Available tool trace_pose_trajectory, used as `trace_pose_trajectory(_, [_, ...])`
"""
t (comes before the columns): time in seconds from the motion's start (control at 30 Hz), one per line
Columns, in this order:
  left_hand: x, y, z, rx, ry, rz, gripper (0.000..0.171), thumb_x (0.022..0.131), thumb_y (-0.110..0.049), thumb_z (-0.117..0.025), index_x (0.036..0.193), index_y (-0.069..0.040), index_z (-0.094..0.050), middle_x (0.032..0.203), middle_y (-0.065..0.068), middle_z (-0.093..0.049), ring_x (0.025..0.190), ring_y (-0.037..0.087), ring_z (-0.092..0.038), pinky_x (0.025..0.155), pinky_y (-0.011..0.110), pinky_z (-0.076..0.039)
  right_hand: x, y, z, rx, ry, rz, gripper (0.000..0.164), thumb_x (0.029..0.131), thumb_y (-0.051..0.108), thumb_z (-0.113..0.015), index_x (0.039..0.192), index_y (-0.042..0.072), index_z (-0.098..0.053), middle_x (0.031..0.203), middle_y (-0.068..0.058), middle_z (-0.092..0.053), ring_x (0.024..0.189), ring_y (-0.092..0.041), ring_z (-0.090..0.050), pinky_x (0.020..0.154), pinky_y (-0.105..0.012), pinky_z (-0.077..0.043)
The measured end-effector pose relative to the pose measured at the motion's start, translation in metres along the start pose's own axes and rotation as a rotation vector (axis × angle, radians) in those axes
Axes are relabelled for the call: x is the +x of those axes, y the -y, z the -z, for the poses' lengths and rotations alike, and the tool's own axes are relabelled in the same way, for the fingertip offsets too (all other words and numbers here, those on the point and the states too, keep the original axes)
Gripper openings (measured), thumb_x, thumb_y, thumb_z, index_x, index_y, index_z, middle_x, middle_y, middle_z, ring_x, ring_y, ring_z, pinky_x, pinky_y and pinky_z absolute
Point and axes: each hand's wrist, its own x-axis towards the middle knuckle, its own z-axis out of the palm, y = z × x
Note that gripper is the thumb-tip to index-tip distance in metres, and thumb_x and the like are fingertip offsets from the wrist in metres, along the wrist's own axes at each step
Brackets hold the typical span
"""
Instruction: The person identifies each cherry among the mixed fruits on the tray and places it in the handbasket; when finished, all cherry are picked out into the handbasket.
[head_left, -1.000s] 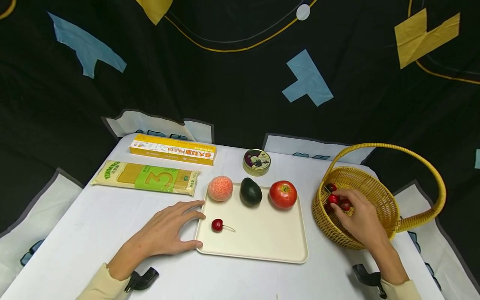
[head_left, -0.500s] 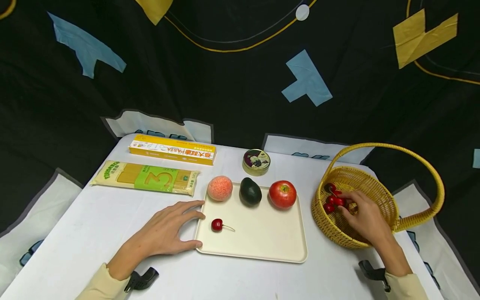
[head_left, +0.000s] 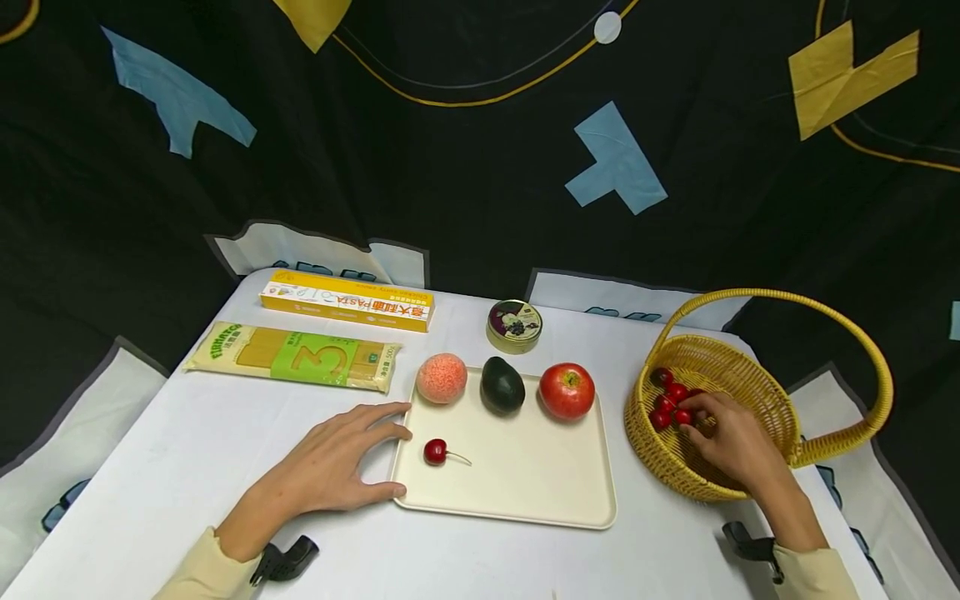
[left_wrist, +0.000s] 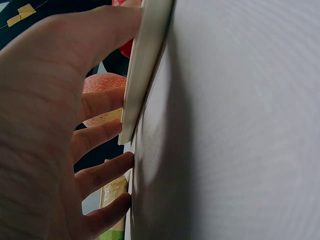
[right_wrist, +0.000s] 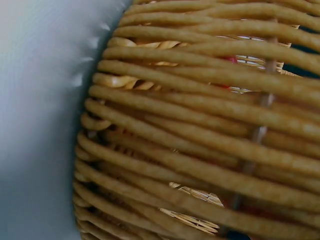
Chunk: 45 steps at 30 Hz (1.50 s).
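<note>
My left hand (head_left: 330,458) lies spread at the left edge of a cream tray (head_left: 525,475), thumb and fingertips at its rim. In the left wrist view, two of the fingertips meet the tray's side (left_wrist: 145,70). On the tray are a peach-like fruit (head_left: 442,378), a dark avocado (head_left: 502,386), a red apple (head_left: 567,392) and a stemmed cherry (head_left: 436,452). My right hand (head_left: 738,437) reaches into a yellow wicker basket (head_left: 645,450), a cherry (head_left: 682,417) between its thumb and finger. Several other cherries (head_left: 661,419) lie there. The basket's wall (right_wrist: 200,125) hides this hand in the right wrist view.
A yellow pasta box (head_left: 345,302) and a bag of pasta (head_left: 292,357) lie at the back left. A round tin (head_left: 514,325) stands behind the tray. The basket's tall handle (head_left: 847,333) arches over its right side. White cloth (head_left: 555,554) covers the table.
My right hand has shifted slightly right and toward me inside the basket, with the cherry at its fingertips. More cherries show beside it. My left hand and the tray stay put.
</note>
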Motion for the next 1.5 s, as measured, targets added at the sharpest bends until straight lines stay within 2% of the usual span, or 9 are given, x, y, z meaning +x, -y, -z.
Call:
trace_pose_trajectory(0.23, [0.0, 0.0, 0.0, -0.001, -0.003, 0.001, 0.063, 0.083, -0.072, -0.081, 0.132, -0.033, -0.071, 0.165, -0.005, -0.049, 0.149, 0.029, -0.049, 0.115, 0.061, -0.046, 0.0, -0.001, -0.001, -0.013, 0.05, -0.007, 0.035, 0.086, 0.008, -0.087, 0.118, 0.004, -0.074, 0.115, -0.023, -0.067, 0.091, -0.032, -0.064, 0.079, -0.054, -0.062])
trace_pose_trajectory(0.4, [0.0, -0.001, 0.0, -0.001, 0.002, 0.001, 0.062, 0.083, -0.071, -0.081, 0.132, -0.033, -0.071, 0.165, -0.005, -0.049, 0.149, 0.029, -0.05, 0.115, 0.061, -0.047, -0.001, -0.001, -0.002, -0.026, 0.067, -0.012, 0.035, 0.085, 0.007, -0.087, 0.117, 0.004, -0.074, 0.112, -0.02, -0.065, 0.089, -0.029, -0.063, 0.077, -0.05, -0.062])
trace_pose_trajectory(0.6, [-0.002, 0.0, 0.0, 0.001, -0.003, -0.002, 0.062, 0.084, -0.073, -0.079, 0.131, -0.033, -0.071, 0.164, -0.005, -0.05, 0.148, 0.029, -0.05, 0.114, 0.061, -0.047, -0.001, 0.0, -0.001, -0.054, 0.09, -0.034, 0.039, 0.085, 0.011, -0.089, 0.119, 0.005, -0.073, 0.111, -0.02, -0.064, 0.088, -0.03, -0.062, 0.079, -0.056, -0.062])
trace_pose_trajectory(0.83, [-0.002, -0.001, -0.001, 0.004, -0.002, 0.0, 0.062, 0.084, -0.074, -0.078, 0.131, -0.034, -0.071, 0.164, -0.006, -0.05, 0.148, 0.028, -0.051, 0.114, 0.06, -0.048, -0.002, 0.008, 0.002, -0.083, 0.032, -0.022, 0.043, 0.085, 0.016, -0.092, 0.122, 0.006, -0.072, 0.112, -0.021, -0.068, 0.086, -0.032, -0.068, 0.077, -0.058, -0.063])
trace_pose_trajectory(1.1, [-0.001, -0.002, 0.0, -0.002, -0.004, 0.007, 0.062, 0.084, -0.073, -0.079, 0.131, -0.033, -0.071, 0.164, -0.005, -0.05, 0.148, 0.029, -0.051, 0.114, 0.062, -0.047, 0.001, 0.043, 0.008, -0.047, -0.132, 0.046, 0.044, 0.087, 0.016, -0.091, 0.126, 0.007, -0.073, 0.117, -0.02, -0.071, 0.087, -0.035, -0.071, 0.067, -0.052, -0.063])
trace_pose_trajectory(1.23, [-0.002, -0.002, 0.001, -0.003, -0.006, 0.005, 0.062, 0.084, -0.073, -0.079, 0.131, -0.033, -0.071, 0.164, -0.005, -0.05, 0.148, 0.029, -0.051, 0.113, 0.062, -0.047, 0.006, 0.065, 0.009, -0.023, -0.188, 0.106, 0.042, 0.089, 0.017, -0.089, 0.126, 0.008, -0.073, 0.12, -0.017, -0.072, 0.092, -0.034, -0.071, 0.069, -0.051, -0.063])
trace_pose_trajectory(1.33, [-0.001, -0.002, 0.001, -0.001, -0.009, 0.002, 0.062, 0.084, -0.072, -0.08, 0.131, -0.033, -0.071, 0.164, -0.005, -0.05, 0.148, 0.029, -0.051, 0.113, 0.062, -0.047, 0.01, 0.082, 0.008, -0.001, -0.211, 0.155, 0.041, 0.088, 0.016, -0.09, 0.125, 0.009, -0.073, 0.121, -0.013, -0.072, 0.091, -0.03, -0.07, 0.071, -0.048, -0.064])
trace_pose_trajectory(1.43, [-0.001, -0.001, 0.001, 0.001, -0.012, -0.004, 0.062, 0.084, -0.072, -0.08, 0.131, -0.033, -0.071, 0.165, -0.005, -0.05, 0.148, 0.029, -0.051, 0.114, 0.061, -0.047, 0.014, 0.099, 0.006, 0.025, -0.201, 0.195, 0.043, 0.087, 0.016, -0.091, 0.126, 0.01, -0.073, 0.117, -0.009, -0.071, 0.083, -0.023, -0.067, 0.064, -0.037, -0.061])
trace_pose_trajectory(1.5, [-0.001, -0.001, 0.001, 0.0, -0.012, -0.007, 0.062, 0.084, -0.071, -0.08, 0.132, -0.033, -0.071, 0.165, -0.005, -0.049, 0.149, 0.029, -0.05, 0.114, 0.06, -0.047, 0.017, 0.111, 0.003, 0.033, -0.186, 0.215, 0.045, 0.087, 0.018, -0.091, 0.127, 0.012, -0.073, 0.115, -0.007, -0.071, 0.084, -0.02, -0.066, 0.063, -0.032, -0.059])
